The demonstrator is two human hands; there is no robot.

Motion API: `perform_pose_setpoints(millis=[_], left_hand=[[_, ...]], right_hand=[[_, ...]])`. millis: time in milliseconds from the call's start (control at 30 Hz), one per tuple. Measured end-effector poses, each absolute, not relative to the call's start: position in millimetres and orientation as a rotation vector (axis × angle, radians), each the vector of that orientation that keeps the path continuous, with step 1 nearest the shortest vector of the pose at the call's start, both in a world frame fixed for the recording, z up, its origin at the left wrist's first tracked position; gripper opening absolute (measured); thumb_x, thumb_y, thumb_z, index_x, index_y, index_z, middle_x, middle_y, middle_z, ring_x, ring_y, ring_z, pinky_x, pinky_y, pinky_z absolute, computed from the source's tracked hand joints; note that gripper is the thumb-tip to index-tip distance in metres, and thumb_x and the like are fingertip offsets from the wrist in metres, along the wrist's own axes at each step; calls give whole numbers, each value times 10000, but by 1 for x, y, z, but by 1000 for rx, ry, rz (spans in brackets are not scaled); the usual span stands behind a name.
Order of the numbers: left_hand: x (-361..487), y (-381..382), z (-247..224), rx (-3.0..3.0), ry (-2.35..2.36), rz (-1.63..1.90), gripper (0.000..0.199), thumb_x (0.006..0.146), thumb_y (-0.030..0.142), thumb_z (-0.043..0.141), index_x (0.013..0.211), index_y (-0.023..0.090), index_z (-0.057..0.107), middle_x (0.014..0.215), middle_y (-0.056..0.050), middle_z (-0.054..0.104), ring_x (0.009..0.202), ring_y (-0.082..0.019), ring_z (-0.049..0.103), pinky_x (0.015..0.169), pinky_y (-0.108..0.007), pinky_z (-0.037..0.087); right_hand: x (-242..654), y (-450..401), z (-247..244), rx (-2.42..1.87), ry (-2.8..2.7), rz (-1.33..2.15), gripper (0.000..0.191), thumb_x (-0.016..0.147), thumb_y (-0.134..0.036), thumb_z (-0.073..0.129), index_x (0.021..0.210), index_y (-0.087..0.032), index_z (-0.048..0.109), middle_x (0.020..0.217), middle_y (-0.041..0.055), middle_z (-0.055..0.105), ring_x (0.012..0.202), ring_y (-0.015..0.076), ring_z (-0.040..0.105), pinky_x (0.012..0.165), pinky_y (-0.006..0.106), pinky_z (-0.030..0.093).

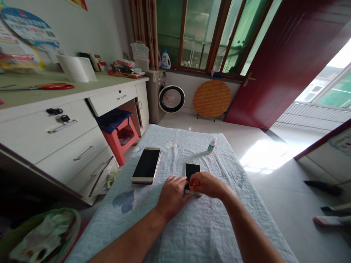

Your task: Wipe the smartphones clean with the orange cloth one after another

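Note:
A small smartphone [192, 168] with a dark screen and pale frame lies face up on the light blue quilted cloth [175, 146]. My left hand [172, 193] grips its lower left side, thumb near the bottom edge. Over the lower screen, my right hand [207, 183] is closed, its fingertips pinching a small orange thing [191, 185] against the glass; its kind is mostly hidden by the fingers. A larger smartphone [147, 164], gold-framed with a black screen, rests to the left, apart from both hands. Beyond the small phone stands a little spray bottle [211, 145] with a clear cap.
To the left is a white desk [79, 128] with drawers, a paper roll [72, 67] and red-handled scissors [56, 86] on top. A red stool [120, 135] is tucked beneath. A waste basket [78, 223] stands at lower left. Behind are a washing machine [155, 95] and a round wooden tabletop [212, 98].

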State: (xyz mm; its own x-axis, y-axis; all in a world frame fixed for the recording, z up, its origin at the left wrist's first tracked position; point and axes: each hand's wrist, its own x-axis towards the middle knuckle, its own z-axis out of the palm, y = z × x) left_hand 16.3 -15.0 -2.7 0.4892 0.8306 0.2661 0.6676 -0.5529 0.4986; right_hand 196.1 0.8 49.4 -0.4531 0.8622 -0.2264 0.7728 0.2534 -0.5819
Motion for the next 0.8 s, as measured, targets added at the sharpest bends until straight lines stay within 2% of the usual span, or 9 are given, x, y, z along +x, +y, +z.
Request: perform_pose_setpoints(millis=[167, 433, 600, 800], left_hand=[[15, -15, 0, 2436, 1229, 677, 287, 811, 386, 685, 1017, 193, 635, 1153, -81, 663, 1016, -266, 602, 926, -420, 422], [16, -15, -3, 2413, 1242, 695, 268, 768, 267, 723, 1017, 205, 647, 1157, -63, 665, 1040, -264, 596, 950, -416, 410], [15, -14, -8, 2337, 1271, 722, 512, 760, 256, 712, 1238, 208, 535, 1150, -68, 661, 1053, -265, 590, 954, -418, 417], [13, -9, -19, 2346, 1177, 851, 738, 753, 278, 713, 1393, 224, 348, 1302, -83, 567, 1164, -269, 524, 1001, -433, 405]], right_hand=[[200, -7, 35, -1549, -2282, 824, 205, 759, -103, 540, 814, -205, 709, 801, -1, 633, 727, 109, 578, 680, 195, 397], [205, 13, -2, -1868, -1901, 325, 240, 918, -244, 465, 990, -215, 692, 910, 31, 577, 796, 127, 567, 734, 215, 394], [200, 13, 0, -1855, -1964, 322, 251, 932, -248, 453, 971, -234, 700, 887, 19, 549, 784, 120, 552, 719, 204, 382], [192, -1, 13, -1644, -2162, 484, 224, 901, -174, 482, 855, -206, 700, 823, 7, 517, 711, 96, 516, 688, 202, 364]])
